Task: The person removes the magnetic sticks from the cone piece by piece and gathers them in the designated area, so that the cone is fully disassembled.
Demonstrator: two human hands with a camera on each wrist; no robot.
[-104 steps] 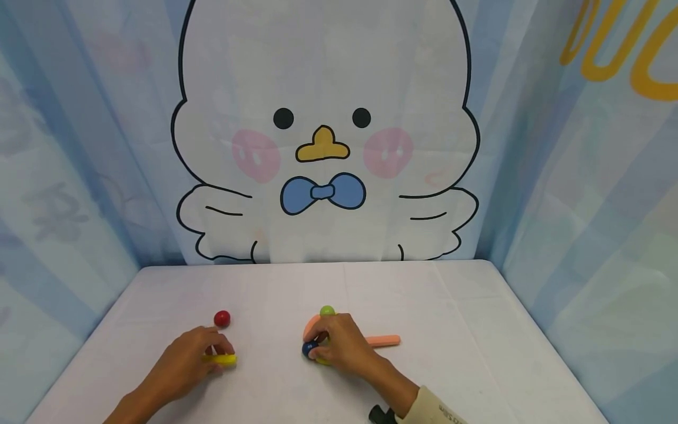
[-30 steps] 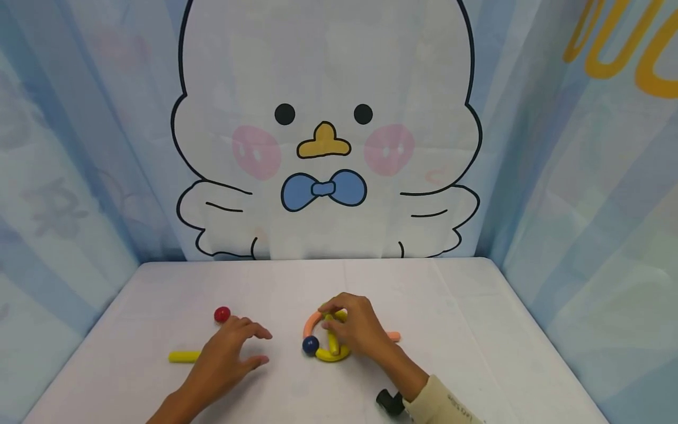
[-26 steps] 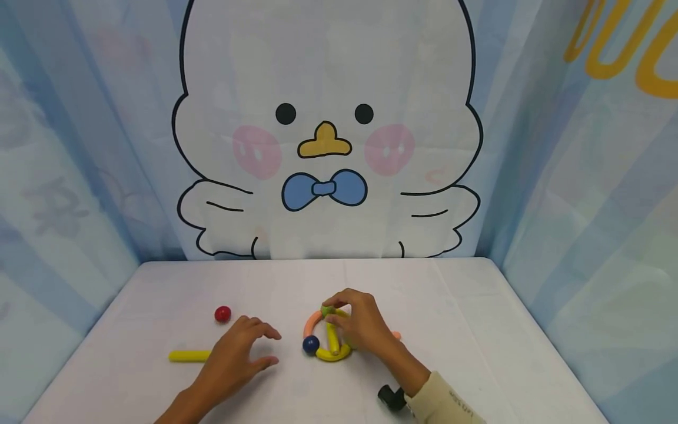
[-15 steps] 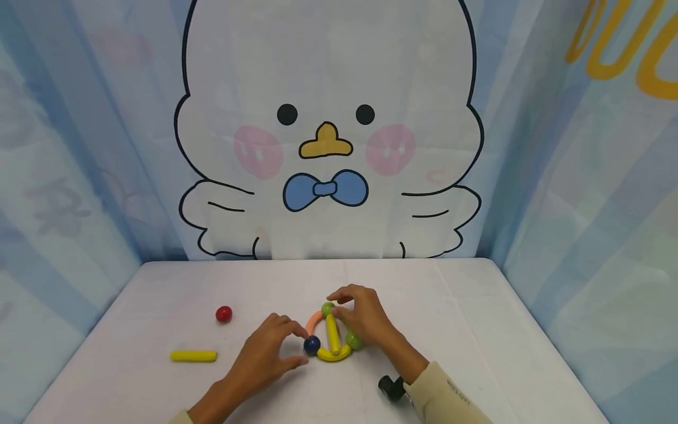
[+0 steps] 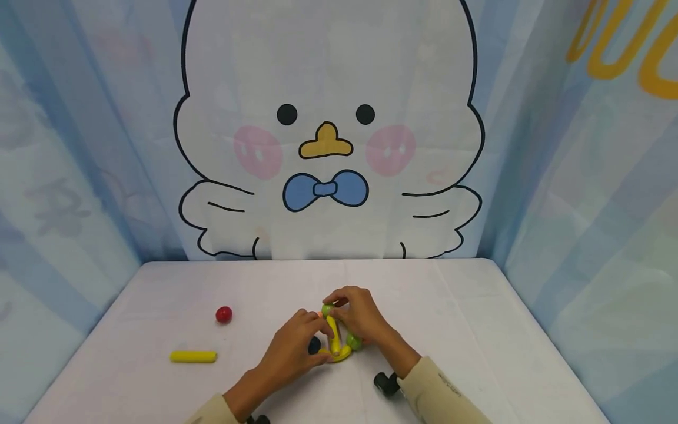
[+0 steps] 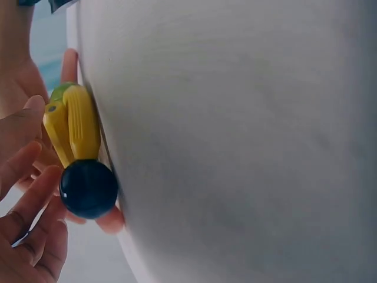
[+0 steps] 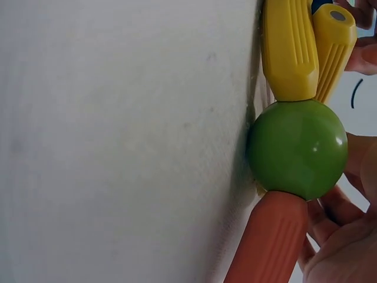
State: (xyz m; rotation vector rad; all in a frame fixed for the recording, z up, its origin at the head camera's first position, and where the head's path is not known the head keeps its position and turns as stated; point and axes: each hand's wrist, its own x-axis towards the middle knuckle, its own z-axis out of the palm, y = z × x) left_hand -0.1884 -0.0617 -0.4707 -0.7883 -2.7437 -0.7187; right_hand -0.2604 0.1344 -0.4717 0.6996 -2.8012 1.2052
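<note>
White table is standing among pale-blue printed fabric walls, a white bird figure filling the back one; yellow lettering is running off the upper right edge. Loop of joined balls and sticks is resting mid-table. Right hand is pinching its far green ball. Left hand is curving over the loop's left side, partly covering blue ball; cannot tell whether it is grasping anything. Red ball and loose yellow stick are lying apart, leftward. Orange rod is leaving right wrist view, cut off below.
</note>
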